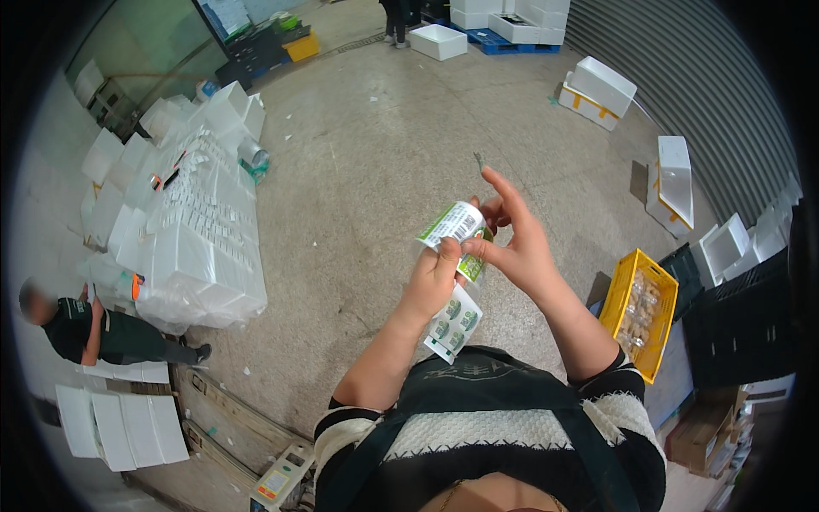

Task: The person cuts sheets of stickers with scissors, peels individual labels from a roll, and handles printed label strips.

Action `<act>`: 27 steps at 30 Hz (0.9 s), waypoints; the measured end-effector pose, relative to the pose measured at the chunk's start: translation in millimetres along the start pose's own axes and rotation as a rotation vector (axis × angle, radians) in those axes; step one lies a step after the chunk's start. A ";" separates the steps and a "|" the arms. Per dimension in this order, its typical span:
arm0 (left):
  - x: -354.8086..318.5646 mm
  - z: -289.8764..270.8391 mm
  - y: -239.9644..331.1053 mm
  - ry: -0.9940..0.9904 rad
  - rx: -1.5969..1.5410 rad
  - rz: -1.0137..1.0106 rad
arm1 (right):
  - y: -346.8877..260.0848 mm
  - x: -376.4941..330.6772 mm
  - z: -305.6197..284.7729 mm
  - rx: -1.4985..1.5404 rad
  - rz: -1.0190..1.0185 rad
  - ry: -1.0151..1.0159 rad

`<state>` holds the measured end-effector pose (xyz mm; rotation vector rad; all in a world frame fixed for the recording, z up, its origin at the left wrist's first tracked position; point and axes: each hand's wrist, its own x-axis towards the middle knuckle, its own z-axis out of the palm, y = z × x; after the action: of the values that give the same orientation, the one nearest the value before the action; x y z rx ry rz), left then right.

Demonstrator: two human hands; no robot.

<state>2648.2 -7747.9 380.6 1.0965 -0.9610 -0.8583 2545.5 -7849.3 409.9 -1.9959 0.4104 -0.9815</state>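
Held in front of my chest is a curled strip of white and green printed labels point(452, 224), with a barcode on its upper face. My left hand point(431, 277) pinches its lower left edge between thumb and fingers. From the right, my right hand point(520, 243) presses its thumb on the strip, with some fingers behind it. Its index finger points away, a small dark greenish bit at the tip. A white sheet of round green stickers point(454, 324) hangs below the hands. Whether it joins the strip is hidden.
At left, plastic-wrapped white foam boxes point(205, 273) carry rows of small labels; a person point(94, 328) stands beside them. A yellow crate point(640, 316) of packed goods is at right. A pallet jack point(286, 474) sits lower left. More foam boxes point(597, 90) line the shutter wall.
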 end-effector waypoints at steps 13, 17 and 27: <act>9.5 -31.4 6.4 0.258 -0.391 -0.057 | 9.4 -4.1 -18.2 0.159 -0.012 -0.132; 8.4 -16.4 7.4 0.273 -0.259 -0.095 | 9.4 -1.7 -10.5 0.090 -0.053 0.034; 5.0 -4.0 2.8 0.222 -0.248 -0.067 | 1.2 3.4 8.0 -0.185 -0.159 0.081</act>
<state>2654.0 -7750.6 383.6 0.9898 -0.6185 -0.8647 2553.9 -7847.6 407.9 -2.1873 0.4035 -1.1621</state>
